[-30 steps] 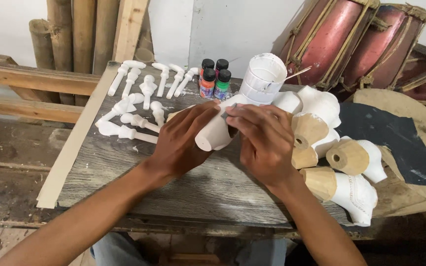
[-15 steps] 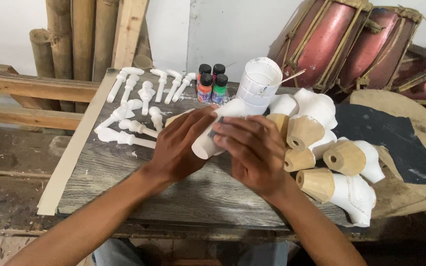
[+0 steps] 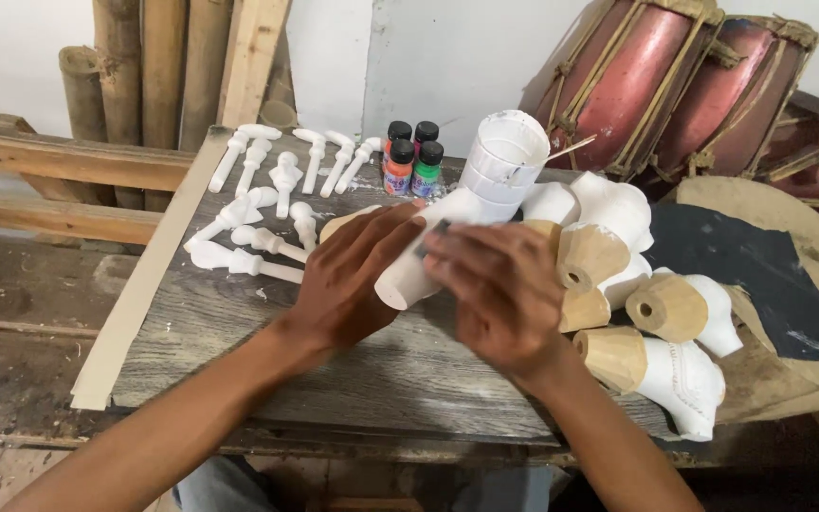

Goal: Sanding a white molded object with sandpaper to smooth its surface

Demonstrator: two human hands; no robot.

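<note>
Both hands grip the white-primed wooden piece (image 3: 419, 261) just in front of the white paint tub (image 3: 504, 156): left hand (image 3: 348, 280) wrapped around it, right hand (image 3: 500, 289) pinching something dark against it. Looks light, stiff, chalky; best held mid-body.

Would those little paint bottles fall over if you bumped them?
Probably. The paint bottles stand upright, tall for their narrow bases, so a knock could tip them. They are bunched together, so one might topple the rest. Their round shape suggests they would roll on the wooden table.

Paint bottles (image 3: 411, 156), white pegs (image 3: 267, 204), red drums (image 3: 675, 85) behind.
</note>
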